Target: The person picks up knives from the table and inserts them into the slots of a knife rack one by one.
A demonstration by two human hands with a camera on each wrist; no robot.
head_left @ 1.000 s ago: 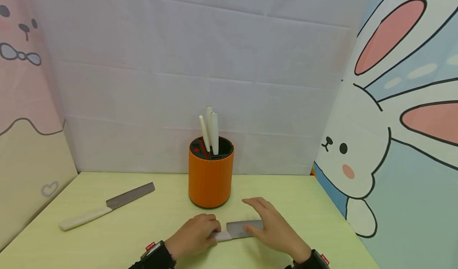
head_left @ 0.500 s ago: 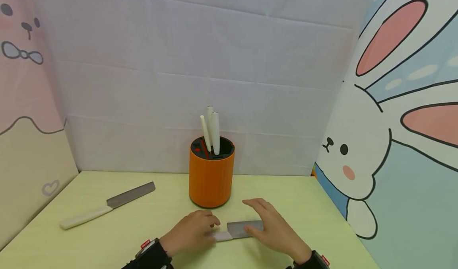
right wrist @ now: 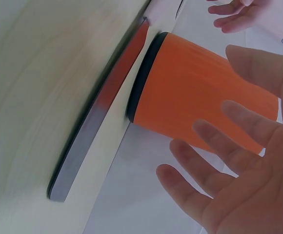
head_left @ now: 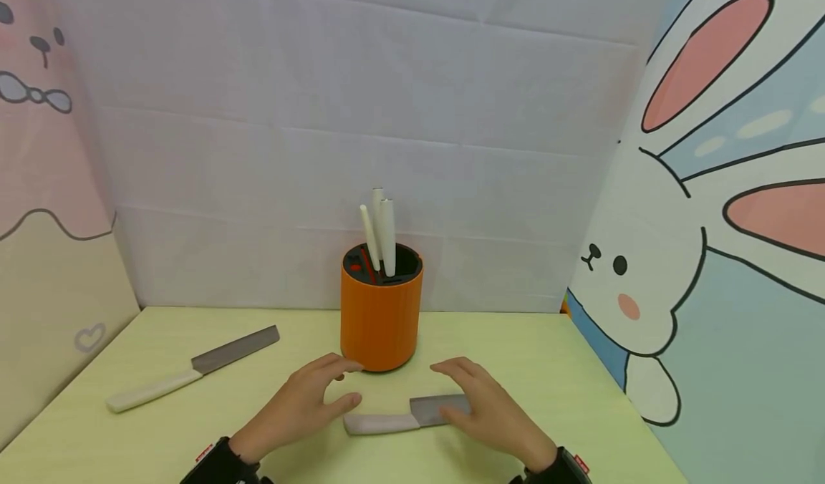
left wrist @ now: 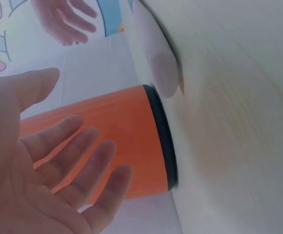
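As knife [head_left: 425,412] lies flat, holder [head_left: 380,323] w/ 3 hndls [head_left: 388,233]

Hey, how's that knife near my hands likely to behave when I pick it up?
The knife will probably stay stiff, given its broad, metal-looking blade. Its smooth-looking pale handle might be a bit slippery. Lying flat on the table, it seems unlikely to roll.

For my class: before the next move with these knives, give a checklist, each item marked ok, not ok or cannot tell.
1. The holder upright on the table: ok.
2. The nearer knife flat, apart from the left hand: ok.
3. The right hand apart from the blade: ok, per right wrist view.
4. All knives put away: not ok; nearer knife and left knife lie out.
5. Room in the holder for either blade: cannot tell.
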